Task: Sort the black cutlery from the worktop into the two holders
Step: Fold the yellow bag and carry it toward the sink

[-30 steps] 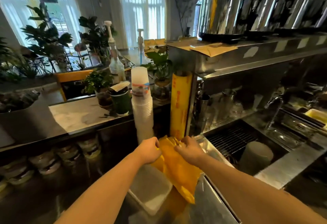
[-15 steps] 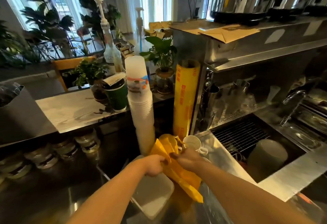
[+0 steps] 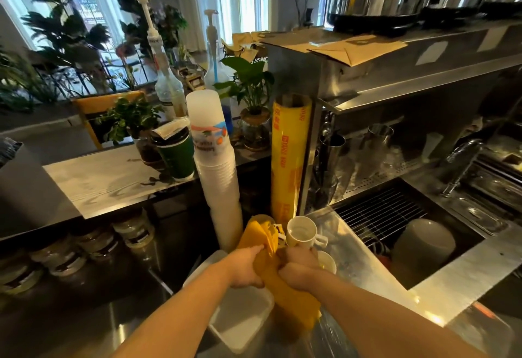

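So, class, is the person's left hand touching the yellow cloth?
Touching. The head view shows the left hand gripping the yellow cloth, its fingers curled into the bunched fabric with no gap.

The only lettering that comes near to being read stands on the upright yellow roll (image 3: 291, 159): red capital print runs lengthwise down its side, and one word in it seems to be "WRAP", while the rest is too blurred to make out. The top cup of the stack of white cups (image 3: 217, 176) carries a printed band with orange and blue shapes and a few lines of small dark writing, turned upside down and not legible. The tall pump bottle (image 3: 166, 89) has a label low on its body, too small and soft to read
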### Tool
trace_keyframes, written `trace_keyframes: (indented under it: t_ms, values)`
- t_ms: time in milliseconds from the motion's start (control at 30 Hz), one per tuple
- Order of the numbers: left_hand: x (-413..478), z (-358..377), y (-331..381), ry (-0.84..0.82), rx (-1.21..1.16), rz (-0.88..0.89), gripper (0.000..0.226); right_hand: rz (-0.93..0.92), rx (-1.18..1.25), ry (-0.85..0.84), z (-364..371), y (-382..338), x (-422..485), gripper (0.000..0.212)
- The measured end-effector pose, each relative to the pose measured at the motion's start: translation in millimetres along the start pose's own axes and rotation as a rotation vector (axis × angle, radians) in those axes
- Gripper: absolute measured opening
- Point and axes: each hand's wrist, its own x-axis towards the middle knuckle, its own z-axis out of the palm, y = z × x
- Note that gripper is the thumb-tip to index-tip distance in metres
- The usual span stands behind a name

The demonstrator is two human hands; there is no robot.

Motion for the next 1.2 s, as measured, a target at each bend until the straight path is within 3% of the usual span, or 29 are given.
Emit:
trace_keyframes:
  t_ms: [167, 333, 433, 533, 700, 867, 933, 1000, 1100, 1200]
  values:
    - [-10, 1, 7, 0.046, -0.016, 0.04, 0.098, -0.098, 0.17, -0.013, -25, -10, -12, 0.046]
    - [-12, -1, 8, 0.202, 0.065, 0.084, 0.142, -0.173, 0.224, 0.008, -50, -15, -28, 0.056]
    - [-38, -10, 18, 0.235, -0.065, 0.128, 0.119, -0.209, 0.229, 0.029, -65, -24, -40, 0.056]
    - [-63, -17, 28, 0.234, -0.177, 0.144, 0.082, -0.296, 0.313, 0.044, -76, -32, -52, 0.01]
    - [-92, -25, 44, 0.327, -0.295, 0.079, 0.008, -0.395, 0.453, 0.215, -94, -38, -74, 0.006]
    - [-111, -35, 53, 0.364, -0.431, -0.045, 0.01, -0.361, 0.601, 0.524, -102, -29, -91, 0.057]
    - [-119, -40, 52, 0.337, -0.553, -0.052, 0.019, -0.282, 0.789, 0.44, -104, -26, -100, 0.094]
    - [-124, -44, 52, 0.297, -0.696, -0.053, 0.043, -0.2, 0.949, 0.218, -99, -22, -100, 0.118]
    - [-131, -46, 56, 0.24, -0.85, -0.025, 0.057, -0.136, 1.117, -0.067, -86, -14, -101, 0.116]
    - [-136, -46, 61, 0.224, -0.947, 0.006, 0.046, -0.19, 1.182, -0.215, -77, -11, -105, 0.106]
